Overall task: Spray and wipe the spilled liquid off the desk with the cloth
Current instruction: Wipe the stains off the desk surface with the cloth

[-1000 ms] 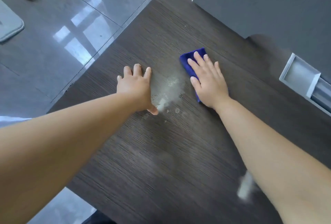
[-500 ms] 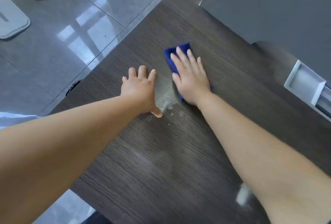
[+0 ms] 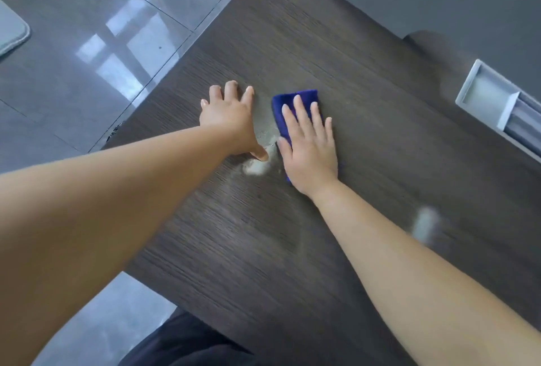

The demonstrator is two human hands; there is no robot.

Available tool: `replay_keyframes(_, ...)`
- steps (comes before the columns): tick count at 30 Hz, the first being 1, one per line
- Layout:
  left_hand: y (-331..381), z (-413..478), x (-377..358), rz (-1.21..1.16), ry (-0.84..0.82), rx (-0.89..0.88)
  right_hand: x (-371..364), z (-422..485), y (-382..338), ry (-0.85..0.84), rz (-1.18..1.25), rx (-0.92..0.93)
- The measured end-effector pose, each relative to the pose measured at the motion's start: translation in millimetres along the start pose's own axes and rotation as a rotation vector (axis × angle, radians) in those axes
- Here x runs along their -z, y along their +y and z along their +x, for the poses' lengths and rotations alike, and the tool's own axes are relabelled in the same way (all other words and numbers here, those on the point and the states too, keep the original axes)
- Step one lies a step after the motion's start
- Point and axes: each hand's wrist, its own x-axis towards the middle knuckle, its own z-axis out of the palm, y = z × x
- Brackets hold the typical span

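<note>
The right hand presses flat, fingers spread, on the folded blue cloth, pinning it to the dark wood desk so it can rub. The whitish spill lies just left of it. The left hand rests open-palmed, grasping nothing, likely bracing.

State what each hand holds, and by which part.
Right hand presses flat on top of the folded blue cloth, not gripping it. Left hand rests flat on the dark wooden desk, holding nothing.
</note>
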Motion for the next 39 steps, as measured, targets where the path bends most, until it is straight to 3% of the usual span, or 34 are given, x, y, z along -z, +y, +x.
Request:
replay_keyframes(2, -3.1, -1.7, -3.7, -0.026, 0.019, -0.018, 0.5, -38.3, 20.7, -0.080, -0.021, 0.254)
replay_keyframes(4, -7.6, -4.1, -7.6, -0.067, 0.024, -0.039, 5.4, -53.9, 55.8, -0.080, -0.048, 0.317)
replay_keyframes(6, -12.3, -6.3, -12.3, -0.151, 0.056, -0.058, 10.8, -48.9, 71.3, -0.044, -0.022, 0.101)
replay_keyframes(9, -18.0, -17.0, -21.9, -0.258, 0.165, -0.097, 1.8, -28.5, 30.8, 0.079, -0.007, -0.389)
replay_keyframes(11, -20.1, -29.1, -28.3, -0.272, 0.217, -0.117, -9.7, -29.1, -13.5, 0.098, 0.005, -0.453)
replay_keyframes(14, -29.7, -50.4, -37.5, -0.234, 0.239, -0.137, -26.1, -75.4, -57.0, 0.059, -0.019, -0.075)
replay_keyframes(17, -42.1, -73.0, -46.2, -0.138, 0.261, -0.163, -23.2, -126.5, -30.1, -0.056, -0.017, 0.346)
replay_keyframes(19, -46.8, -89.9, -53.2, -0.079, 0.237, -0.195, -19.7, -136.2, 9.0, -0.025, -0.046, 0.431)
replay_keyframes(21, -50.9, -108.4, -64.1, -0.037, 0.198, -0.215, -14.8, -127.0, 25.8, 0.006, -0.028, 0.217)
replay_keyframes(24, -55.7, -127.7, -79.3, -0.013, 0.175, -0.195, -17.2, -97.6, -15.0, 0.119, 0.023, -0.339)
replay_keyframes(26, -57.2, -136.7, -87.4, -0.022, 0.170, -0.165, -26.6, -90.1, -57.1, 0.122, 0.036, -0.475)
replay_keyframes(29, -54.8, -151.0, -97.7, -0.026, 0.180, -0.140, -43.7, -126.6, -95.4, 0.106, 0.018, -0.139)
replay_keyframes(31, -50.2, -162.1, -105.8, -0.030, 0.206, -0.143, -46.3, -172.0, -85.7, 0.042, -0.012, 0.133)
replay_keyframes(33, -44.6, -174.8, -114.8, -0.021, 0.222, -0.153, -44.0, -213.7, -50.3, 0.002, -0.029, 0.289)
replay_keyframes(35, -38.6, -185.8, -123.2, -0.019, 0.238, -0.164, -38.1, -242.4, -4.9, 0.043, -0.039, 0.199)
replay_keyframes(39, -36.3, -201.3, -133.5, -0.061, 0.242, -0.110, -31.6, -246.7, 16.4, 0.134, 0.026, -0.396)
